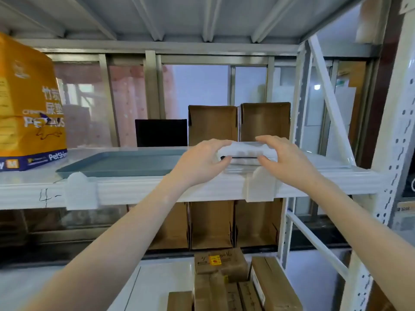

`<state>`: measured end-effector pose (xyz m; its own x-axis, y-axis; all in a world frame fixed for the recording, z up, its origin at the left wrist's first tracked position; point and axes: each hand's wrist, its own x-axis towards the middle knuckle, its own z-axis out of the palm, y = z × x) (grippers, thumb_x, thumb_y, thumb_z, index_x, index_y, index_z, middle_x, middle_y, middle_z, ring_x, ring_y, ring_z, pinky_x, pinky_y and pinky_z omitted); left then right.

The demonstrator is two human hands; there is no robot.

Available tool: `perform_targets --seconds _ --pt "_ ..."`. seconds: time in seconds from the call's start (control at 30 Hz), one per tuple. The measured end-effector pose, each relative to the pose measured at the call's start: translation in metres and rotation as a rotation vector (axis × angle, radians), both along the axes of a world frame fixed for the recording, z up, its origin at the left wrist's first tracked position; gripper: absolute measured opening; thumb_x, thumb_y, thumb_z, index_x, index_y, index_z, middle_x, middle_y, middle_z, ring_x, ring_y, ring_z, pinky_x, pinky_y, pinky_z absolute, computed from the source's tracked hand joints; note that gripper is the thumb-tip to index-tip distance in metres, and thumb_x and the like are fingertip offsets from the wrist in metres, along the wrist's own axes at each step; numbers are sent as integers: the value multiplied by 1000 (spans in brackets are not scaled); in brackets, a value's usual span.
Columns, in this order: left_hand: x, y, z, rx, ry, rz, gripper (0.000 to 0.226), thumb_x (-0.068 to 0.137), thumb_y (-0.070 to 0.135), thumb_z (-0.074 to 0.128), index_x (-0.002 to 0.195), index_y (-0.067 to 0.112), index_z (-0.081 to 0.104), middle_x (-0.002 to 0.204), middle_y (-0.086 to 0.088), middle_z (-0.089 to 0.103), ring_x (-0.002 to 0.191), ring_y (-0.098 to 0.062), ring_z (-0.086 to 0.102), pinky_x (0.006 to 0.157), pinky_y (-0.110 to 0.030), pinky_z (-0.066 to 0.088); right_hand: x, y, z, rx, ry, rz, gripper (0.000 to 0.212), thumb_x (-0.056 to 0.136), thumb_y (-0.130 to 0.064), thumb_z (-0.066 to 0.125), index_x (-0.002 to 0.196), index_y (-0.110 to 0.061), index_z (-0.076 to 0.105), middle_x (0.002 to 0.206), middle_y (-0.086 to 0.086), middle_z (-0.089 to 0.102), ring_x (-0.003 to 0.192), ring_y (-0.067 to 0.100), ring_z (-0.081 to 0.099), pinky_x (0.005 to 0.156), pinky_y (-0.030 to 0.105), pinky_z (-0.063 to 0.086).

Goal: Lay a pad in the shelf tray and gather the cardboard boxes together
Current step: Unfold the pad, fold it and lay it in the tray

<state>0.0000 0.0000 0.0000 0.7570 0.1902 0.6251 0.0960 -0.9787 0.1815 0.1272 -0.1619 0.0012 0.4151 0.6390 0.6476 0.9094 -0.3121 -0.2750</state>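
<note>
The left hand (203, 159) and the right hand (281, 157) both clasp one folded white pad (246, 152), each closed around one end with the fingers curled over its top and the thumbs underneath. Held this way from both ends, the fold seems ready to be pulled open, so the step in hand looks like unfolding the pad before it is spread.

The pad sits just above the front lip of the shelf (157, 187), to the right of the blue-grey tray (121, 163). The tray lies flat just left of the left hand, with nothing in it, so the pad has not yet been laid.

Directly beyond the hands, two open cardboard boxes (239, 122) stand upright side by side at the back of the shelf, touching or nearly so. A black box (161, 132) stands just left of them, behind the tray. Far to the left of the hands is an orange pet-pad package (29, 104), probably the pad's source. Below the hands, more cardboard boxes sit on the lower shelf.
</note>
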Motion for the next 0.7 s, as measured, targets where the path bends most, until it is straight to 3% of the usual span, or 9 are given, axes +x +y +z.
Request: perform_targets --seconds 0.2,0.33,0.43,0.57,0.7 --pt "46 -2 13 -6 153 72 43 91 37 50 133 29 50 139 10 52 128 -16 46 98 -34 41 25 12 1 -9 23 -11 38 92 -24 49 131 -23 49 134 -3 52 123 16 43 95 32 38" --pt "71 -5 15 39 171 121 43 89 47 51 130 34 52 131 10 57 120 -15 51 81 -30 40 36 17 -5 37 76 28 36 92 -24 52 128 -23 52 134 -3 53 126 15 43 100 30 36" --pt "81 -4 15 116 148 176 30 92 44 49 116 32 63 114 4 65 107 -20 59 71 -29 40 40 17 -9 64 124 66 38 91 -22 53 129 -23 51 136 -2 51 127 15 44 102 30 36" --pt "68 0 21 109 -116 233 22 96 28 44 99 21 64 88 -5 67 86 -35 62 69 -36 48 36 11 -10 126 125 100 51 91 -19 53 139 -25 37 150 -5 31 135 12 33 100 20 27" --pt "24 3 43 35 -439 176 19 97 25 44 95 13 58 67 -3 51 69 -36 53 59 -36 37 12 1 0 178 175 160 59 92 -20 52 145 -27 25 151 -8 28 137 11 30 95 13 32"
